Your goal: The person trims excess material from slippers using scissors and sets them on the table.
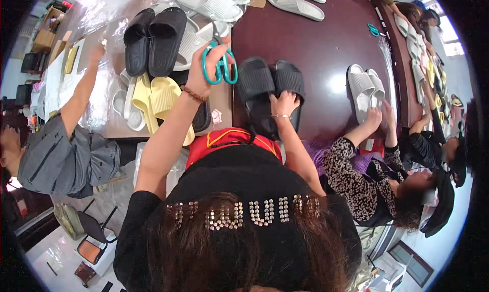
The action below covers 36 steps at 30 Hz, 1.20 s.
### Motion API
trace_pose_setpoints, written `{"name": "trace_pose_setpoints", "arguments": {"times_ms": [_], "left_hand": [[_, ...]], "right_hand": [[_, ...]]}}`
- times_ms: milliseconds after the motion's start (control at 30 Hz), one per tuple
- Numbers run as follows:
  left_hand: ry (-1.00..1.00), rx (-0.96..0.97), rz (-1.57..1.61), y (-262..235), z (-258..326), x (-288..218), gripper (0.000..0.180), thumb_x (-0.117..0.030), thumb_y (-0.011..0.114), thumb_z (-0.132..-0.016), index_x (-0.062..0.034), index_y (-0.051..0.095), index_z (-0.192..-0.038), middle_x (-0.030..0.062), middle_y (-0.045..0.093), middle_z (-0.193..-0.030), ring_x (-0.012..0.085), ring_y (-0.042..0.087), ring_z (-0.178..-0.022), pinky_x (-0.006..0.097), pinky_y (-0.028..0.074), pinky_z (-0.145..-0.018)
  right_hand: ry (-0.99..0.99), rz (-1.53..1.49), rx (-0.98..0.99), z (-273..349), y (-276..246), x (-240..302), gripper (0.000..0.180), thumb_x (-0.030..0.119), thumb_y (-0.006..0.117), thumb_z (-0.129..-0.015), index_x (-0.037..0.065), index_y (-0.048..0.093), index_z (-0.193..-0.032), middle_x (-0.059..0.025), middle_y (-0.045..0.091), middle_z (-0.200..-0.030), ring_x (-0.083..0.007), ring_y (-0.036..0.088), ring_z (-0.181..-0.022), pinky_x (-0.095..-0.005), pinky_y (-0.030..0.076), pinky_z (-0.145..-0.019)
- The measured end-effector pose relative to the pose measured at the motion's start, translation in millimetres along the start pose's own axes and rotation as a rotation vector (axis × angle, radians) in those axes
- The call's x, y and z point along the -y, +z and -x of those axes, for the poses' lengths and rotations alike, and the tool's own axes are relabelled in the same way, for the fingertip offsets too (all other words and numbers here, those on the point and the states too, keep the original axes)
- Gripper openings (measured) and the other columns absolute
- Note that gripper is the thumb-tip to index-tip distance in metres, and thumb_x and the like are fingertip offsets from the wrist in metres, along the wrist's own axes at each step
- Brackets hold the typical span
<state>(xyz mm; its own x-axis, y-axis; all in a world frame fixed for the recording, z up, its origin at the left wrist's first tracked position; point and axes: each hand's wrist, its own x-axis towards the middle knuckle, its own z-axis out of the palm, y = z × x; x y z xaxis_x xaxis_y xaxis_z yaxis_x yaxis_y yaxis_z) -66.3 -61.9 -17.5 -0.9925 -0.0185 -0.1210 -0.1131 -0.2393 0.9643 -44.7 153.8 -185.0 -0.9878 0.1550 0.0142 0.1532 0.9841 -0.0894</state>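
Note:
My left hand (200, 74) is closed round a pair of scissors (220, 72) with teal handles, the blades pointing away from me, raised above a pile of slippers. In front of me on the table lies a pair of black slide sandals (256, 78) with ribbed straps, toes toward the far side. My right hand (285, 103) grips the right one of the pair, its fingers at the strap's near edge. Just left of the scissors, another black pair (155, 40) rests on top of the pile.
Yellow slides (165, 99) lie at the pile's near side. Grey slides (295, 6) are at the far edge, and teal scissors (374, 30) at the far right. To my right a co-worker handles a grey pair (360, 88); another person's arm (81, 91) reaches in on my left.

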Motion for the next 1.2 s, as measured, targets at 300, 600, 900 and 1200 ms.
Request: {"name": "trace_pose_setpoints", "arguments": {"times_ms": [300, 600, 900, 1200], "left_hand": [[-0.108, -0.118, -0.058, -25.5, 37.3, 55.2, 0.037, -0.025, 0.053, -0.081, -0.0008, 0.049, -0.109, 0.0036, 0.055, -0.070, 0.0098, 0.053, -0.061, 0.021, 0.043, -0.054], [-0.066, 0.100, -0.295, -0.8, 64.4, 82.6, 0.030, -0.017, 0.053, -0.081, -0.0005, 0.050, -0.106, 0.0031, 0.055, -0.066, 0.0071, 0.052, -0.061, 0.021, 0.042, -0.055], [-0.162, 0.164, -0.384, -9.8, 75.1, 105.0, 0.027, -0.014, 0.054, -0.078, -0.0015, 0.053, -0.103, 0.0018, 0.054, -0.065, 0.0079, 0.053, -0.058, 0.023, 0.043, -0.054], [-0.254, 0.434, -0.014, 14.5, 68.9, 108.5, 0.039, -0.010, 0.053, -0.081, -0.0065, 0.037, -0.117, 0.0094, 0.055, -0.095, 0.0152, 0.054, -0.084, 0.029, 0.046, -0.071]], "right_hand": [[-0.071, -0.561, 0.304, 29.4, 1.6, -52.0, 0.028, 0.019, 0.063, -0.067, 0.004, 0.058, -0.089, -0.0158, 0.058, -0.083, -0.0340, 0.057, -0.078, -0.0389, 0.045, -0.068], [-0.037, -0.411, 0.214, 58.5, -23.5, -44.6, 0.041, 0.037, 0.062, -0.070, 0.010, 0.050, -0.098, -0.0152, 0.058, -0.091, -0.0336, 0.058, -0.080, -0.0427, 0.046, -0.067], [-0.333, -0.451, 0.224, 86.5, -25.1, -60.5, 0.030, 0.026, 0.058, -0.073, 0.011, 0.048, -0.097, -0.0136, 0.054, -0.091, -0.0328, 0.056, -0.080, -0.0420, 0.046, -0.066], [-0.536, -0.796, 0.344, 66.6, -100.6, -26.6, 0.021, 0.024, 0.057, -0.074, 0.003, 0.059, -0.073, -0.0148, 0.058, -0.073, -0.0296, 0.057, -0.067, -0.0381, 0.044, -0.060]]}}
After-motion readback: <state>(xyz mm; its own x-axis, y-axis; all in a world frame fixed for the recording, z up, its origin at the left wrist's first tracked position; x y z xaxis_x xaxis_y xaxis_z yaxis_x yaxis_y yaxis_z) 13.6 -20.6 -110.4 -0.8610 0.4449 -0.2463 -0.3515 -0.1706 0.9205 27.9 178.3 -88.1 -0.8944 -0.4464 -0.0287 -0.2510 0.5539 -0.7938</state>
